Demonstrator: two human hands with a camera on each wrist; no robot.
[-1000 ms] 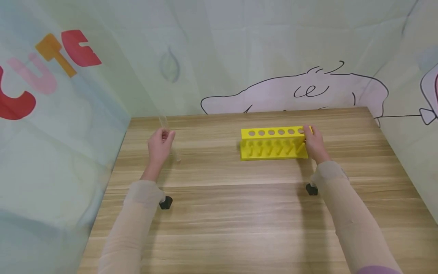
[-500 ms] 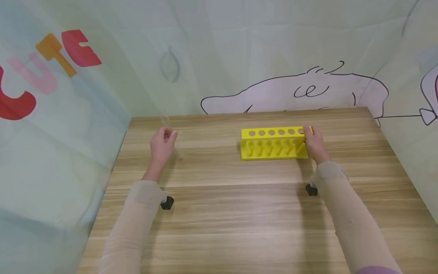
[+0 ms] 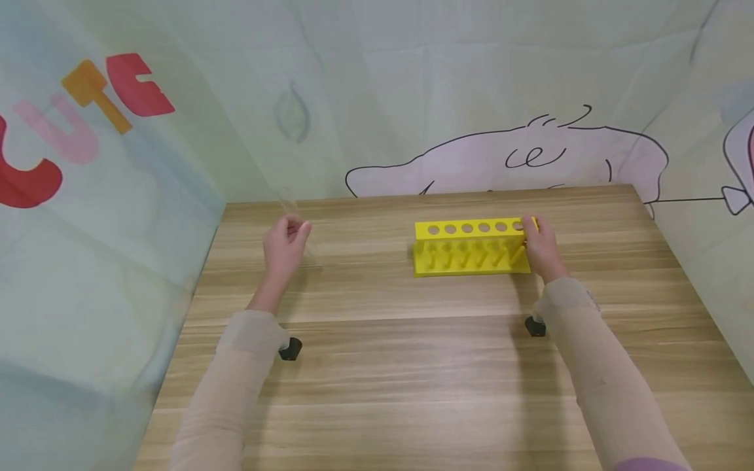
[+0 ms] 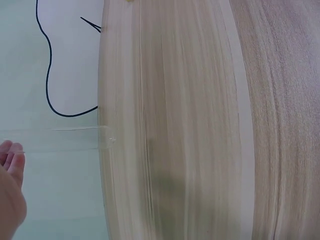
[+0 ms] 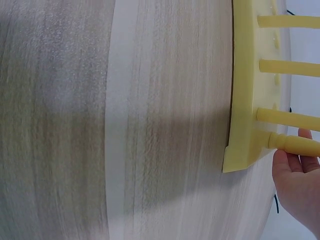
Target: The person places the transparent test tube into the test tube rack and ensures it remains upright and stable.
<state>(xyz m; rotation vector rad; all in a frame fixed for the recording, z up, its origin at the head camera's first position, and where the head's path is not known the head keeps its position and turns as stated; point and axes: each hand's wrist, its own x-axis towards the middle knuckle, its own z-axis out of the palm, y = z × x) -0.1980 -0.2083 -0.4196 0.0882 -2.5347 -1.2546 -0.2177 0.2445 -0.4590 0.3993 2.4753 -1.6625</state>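
Left hand (image 3: 285, 245): located well to the left of the yellow rack, with a clear tube pinched between thumb and fingers.

Clear tube (image 4: 65, 140): one item, transparent, faint in the head view; held well to the left of the rack and tilted, its lower end pointed toward the rack's side. Whether the surface is touched by that end cannot be told.

Right hand (image 3: 543, 247): located at the rack's right end; the end post is gripped there, with the thumb laid at the top plate.

Yellow rack (image 3: 473, 247): one item, stood upright; top plate pierced by a single row of six round holes, base set with a row of pegs beneath them.

Surface (image 3: 377, 366): wood-grained, extended beneath the rack and on all sides of it.

Left sleeve (image 3: 226, 386) and right sleeve (image 3: 607, 386): pale beige, both seen on the near side of the rack; a small black fitting (image 3: 290, 349) is carried at the left cuff, a matching black piece (image 3: 535, 326) at the right.

Cloth backdrop (image 3: 377, 85): hung behind the rack; printed with a black-outlined pale figure (image 3: 483, 160) directly behind it and coloured letters (image 3: 88, 85) far to its left.
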